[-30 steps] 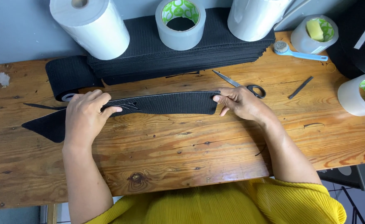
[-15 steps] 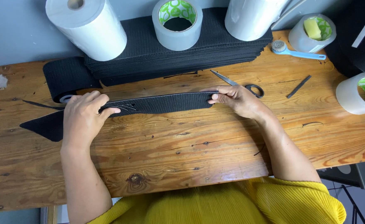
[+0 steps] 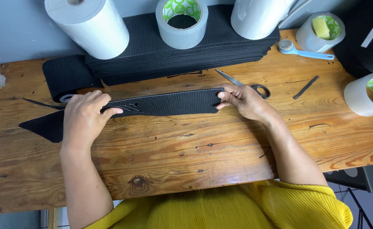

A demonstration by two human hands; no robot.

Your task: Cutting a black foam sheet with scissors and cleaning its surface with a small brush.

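Observation:
A long black textured strip (image 3: 173, 103) lies flat across the wooden table (image 3: 195, 148), its left end cut to a point. My left hand (image 3: 84, 116) presses down on the strip's left part, fingers spread over it. The strip's right end is pinched by my right hand (image 3: 243, 101) between thumb and fingers. Scissors (image 3: 245, 85) lie just behind my right hand, partly hidden by it.
A stack of black sheets (image 3: 186, 51) sits at the back with a tape roll (image 3: 181, 23) and two white rolls (image 3: 91, 25) on it. A black roll (image 3: 65, 78) is at back left. A blue brush (image 3: 303, 51), tape rolls and a thin black offcut (image 3: 306, 87) lie right.
My right hand has slid slightly along the strip's right end and taken a firmer pinch on it. My left hand has stayed pressed in place.

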